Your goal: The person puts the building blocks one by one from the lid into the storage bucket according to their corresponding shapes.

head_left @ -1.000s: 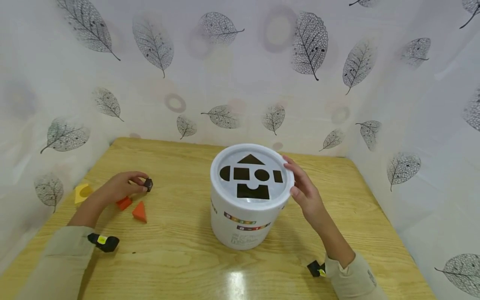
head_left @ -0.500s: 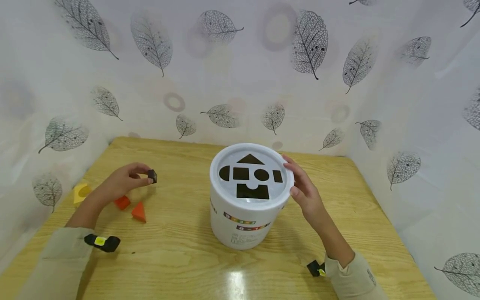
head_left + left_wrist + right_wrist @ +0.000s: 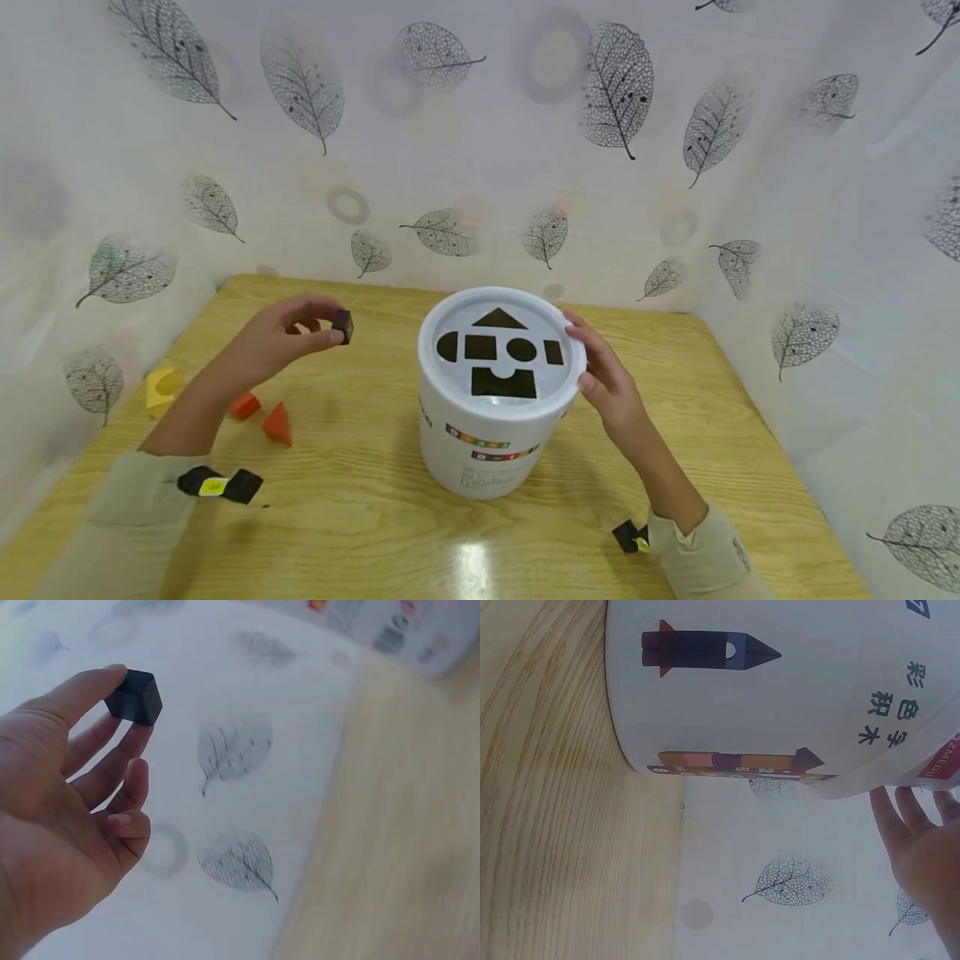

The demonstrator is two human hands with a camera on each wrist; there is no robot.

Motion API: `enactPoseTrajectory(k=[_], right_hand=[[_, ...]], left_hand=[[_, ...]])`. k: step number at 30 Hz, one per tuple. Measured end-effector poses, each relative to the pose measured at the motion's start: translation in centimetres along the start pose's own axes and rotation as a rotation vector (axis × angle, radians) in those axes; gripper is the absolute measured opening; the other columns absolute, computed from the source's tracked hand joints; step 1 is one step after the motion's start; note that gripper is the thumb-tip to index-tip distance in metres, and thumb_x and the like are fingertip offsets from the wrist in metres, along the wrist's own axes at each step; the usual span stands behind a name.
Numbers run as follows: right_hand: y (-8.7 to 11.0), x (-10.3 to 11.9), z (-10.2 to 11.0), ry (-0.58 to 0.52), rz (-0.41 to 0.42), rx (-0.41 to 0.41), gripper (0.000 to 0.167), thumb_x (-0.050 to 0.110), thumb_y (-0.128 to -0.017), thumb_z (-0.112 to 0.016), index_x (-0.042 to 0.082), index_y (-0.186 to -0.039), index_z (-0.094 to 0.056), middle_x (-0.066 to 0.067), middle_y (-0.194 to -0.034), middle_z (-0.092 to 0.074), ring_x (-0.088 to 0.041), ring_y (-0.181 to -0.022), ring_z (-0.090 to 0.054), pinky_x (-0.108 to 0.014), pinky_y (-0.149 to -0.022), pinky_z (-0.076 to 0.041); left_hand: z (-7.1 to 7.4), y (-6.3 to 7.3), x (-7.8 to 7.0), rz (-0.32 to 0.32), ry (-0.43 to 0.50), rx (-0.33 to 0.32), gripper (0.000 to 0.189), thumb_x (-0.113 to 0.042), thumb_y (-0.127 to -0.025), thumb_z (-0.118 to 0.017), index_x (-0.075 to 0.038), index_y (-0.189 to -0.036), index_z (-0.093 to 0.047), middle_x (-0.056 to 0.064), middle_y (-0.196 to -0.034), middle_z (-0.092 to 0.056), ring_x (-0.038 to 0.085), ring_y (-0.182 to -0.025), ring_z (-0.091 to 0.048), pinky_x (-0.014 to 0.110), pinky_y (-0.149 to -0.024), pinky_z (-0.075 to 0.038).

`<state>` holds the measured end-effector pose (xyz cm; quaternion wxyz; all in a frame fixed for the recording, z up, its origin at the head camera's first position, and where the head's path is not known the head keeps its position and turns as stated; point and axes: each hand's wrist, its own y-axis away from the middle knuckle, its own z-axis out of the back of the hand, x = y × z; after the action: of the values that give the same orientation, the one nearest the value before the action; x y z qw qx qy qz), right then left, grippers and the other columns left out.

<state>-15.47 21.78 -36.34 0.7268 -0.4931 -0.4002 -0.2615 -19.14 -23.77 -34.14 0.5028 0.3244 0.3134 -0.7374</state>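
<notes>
Thumb and fingertips of my left hand (image 3: 292, 335) pinch a small dark cube block (image 3: 343, 327), raised above the table's left part. In the left wrist view the same cube (image 3: 135, 697) sits between thumb and fingers, the other fingers bent below it. A white bucket (image 3: 480, 457) stands upright mid-table, its lid (image 3: 457, 379) cut with triangle, square, circle, half-round, rectangle and notched openings. My right hand (image 3: 617, 392) rests against the right of the lid's rim. In the right wrist view, its fairly straight fingers (image 3: 889, 817) touch the bucket's upper edge.
Left on the wooden table (image 3: 352, 517) lie an orange triangular block (image 3: 277, 425), a red block (image 3: 244, 406) and a yellow block (image 3: 162, 390) with a round part. The left forearm passes close to them. Leaf-patterned sheeting (image 3: 480, 150) encloses the back and sides.
My left hand has lifted the dark cube and carried it rightward and away, toward the bucket. The right hand and the bucket stay where they were.
</notes>
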Motion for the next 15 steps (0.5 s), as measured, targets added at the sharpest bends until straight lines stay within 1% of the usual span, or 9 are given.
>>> enactPoseTrajectory(k=[4, 6, 10, 15], right_hand=[[0.0, 0.0, 0.0, 0.001, 0.000, 0.000, 0.062, 0.035, -0.105, -0.054, -0.003, -0.151, -0.035, -0.010, -0.167, -0.024, -0.016, -0.145, -0.041, -0.027, -0.104, -0.048], [0.0, -0.1, 0.1, 0.002, -0.001, -0.001, 0.063, 0.035, -0.105, -0.054, -0.003, -0.151, -0.035, -0.010, -0.166, -0.024, -0.016, -0.145, -0.041, -0.027, -0.105, -0.047], [0.0, -0.1, 0.1, 0.008, 0.007, 0.001, 0.062, 0.035, -0.105, -0.054, -0.002, -0.151, -0.035, -0.010, -0.166, -0.024, -0.016, -0.145, -0.041, -0.026, -0.105, -0.047], [0.0, -0.2, 0.1, 0.005, 0.024, -0.001, 0.058, 0.031, -0.106, -0.053, -0.001, -0.151, -0.037, -0.011, -0.166, -0.025, -0.016, -0.144, -0.041, -0.025, -0.104, -0.047]], left_hand=[[-0.4, 0.1, -2.8, -0.009, 0.091, -0.009, 0.039, -0.032, -0.096, -0.070, -0.019, -0.132, -0.062, 0.001, -0.116, -0.063, 0.021, -0.100, -0.054, 0.028, -0.077, -0.050], [-0.8, 0.0, -4.1, -0.023, 0.122, -0.009, 0.038, -0.030, -0.096, -0.071, -0.019, -0.131, -0.062, 0.002, -0.115, -0.063, 0.023, -0.100, -0.054, 0.029, -0.077, -0.051], [-1.5, -0.3, -6.2, -0.071, 0.132, 0.007, 0.037, -0.027, -0.096, -0.071, -0.017, -0.131, -0.062, 0.003, -0.114, -0.063, 0.023, -0.100, -0.053, 0.028, -0.076, -0.050], [-2.5, -1.1, -8.2, -0.145, 0.137, 0.027, 0.033, -0.024, -0.096, -0.072, -0.016, -0.127, -0.063, 0.003, -0.111, -0.062, 0.024, -0.094, -0.053, 0.028, -0.071, -0.049]])
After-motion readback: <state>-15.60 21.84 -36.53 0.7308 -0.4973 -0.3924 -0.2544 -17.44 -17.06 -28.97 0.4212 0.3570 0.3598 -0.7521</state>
